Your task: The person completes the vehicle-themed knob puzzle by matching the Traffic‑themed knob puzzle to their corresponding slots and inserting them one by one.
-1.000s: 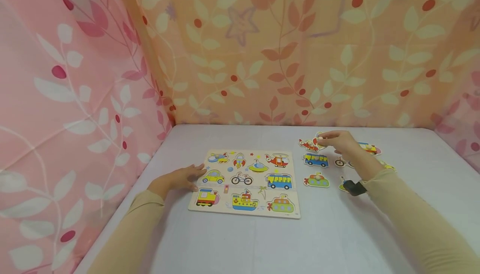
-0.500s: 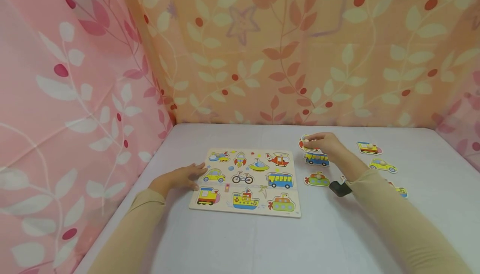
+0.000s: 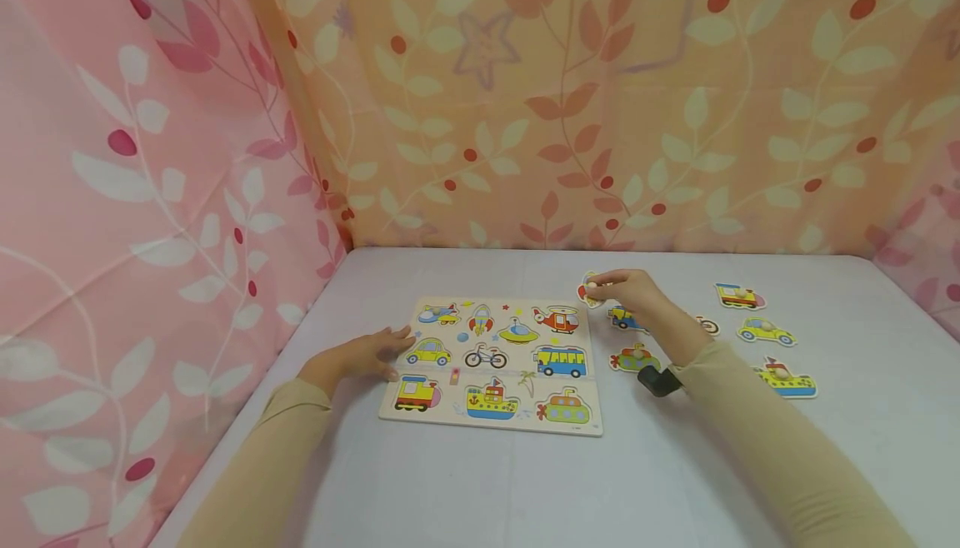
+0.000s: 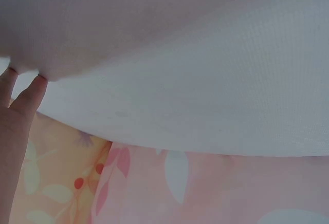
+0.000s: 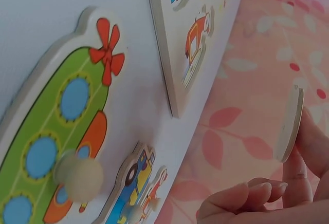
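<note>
In the head view my right hand (image 3: 633, 291) pinches a rocket puzzle piece (image 3: 589, 289) by its knob, above the table past the puzzle board's back right corner. The right wrist view shows that piece (image 5: 290, 124) from its edge. The wooden puzzle board (image 3: 456, 427) lies flat, with pictures of vehicles; the plane (image 3: 448, 315) on it bears a knob. My left hand (image 3: 360, 358) rests at the board's left edge, fingers spread and fairly straight. Two of its fingers (image 4: 32, 93) touch the white surface in the left wrist view.
Right of the board lie knobbed pieces: a submarine (image 3: 634, 357), a bus (image 3: 625, 317), a train (image 3: 739, 295), a car (image 3: 767, 331), a ship (image 3: 783, 380) and a partly hidden bicycle (image 3: 707, 325). A helicopter (image 5: 151, 196) shows beyond the bus. Patterned curtains (image 3: 480, 115) enclose the white table.
My right hand has carried the rocket piece left, from above the helicopter piece towards the board. More of the pieces on the right are uncovered. My left hand has stayed in place.
</note>
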